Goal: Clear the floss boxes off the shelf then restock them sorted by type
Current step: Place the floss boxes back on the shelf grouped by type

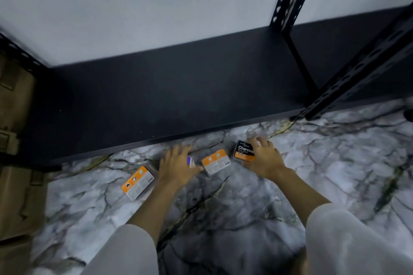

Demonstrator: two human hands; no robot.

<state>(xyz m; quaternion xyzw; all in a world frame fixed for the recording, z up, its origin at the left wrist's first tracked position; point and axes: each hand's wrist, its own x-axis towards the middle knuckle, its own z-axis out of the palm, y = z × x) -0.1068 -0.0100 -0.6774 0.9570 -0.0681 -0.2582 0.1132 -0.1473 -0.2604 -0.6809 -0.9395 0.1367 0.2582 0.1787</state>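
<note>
With the black metal shelf (169,94) bare, right hand (264,158) clamps the black-and-orange Charcoal floss box (242,151) at its left; left hand (176,166) splayed over a partly hidden box (190,161).

- The black shelf board (174,87) runs across the middle of the frame, its top bare.
- The marble-patterned floor (245,196) fills the lower half of the frame.
- An orange-and-white floss box (138,182) lies on the floor at lower centre-left.
- A second orange-and-white box (215,162) lies at centre, just below the shelf edge.
- A black-and-orange box marked "Charcoa" (243,150) sits right of it.
- A small purple-marked box (190,161) lies between them, mostly hidden.
</note>
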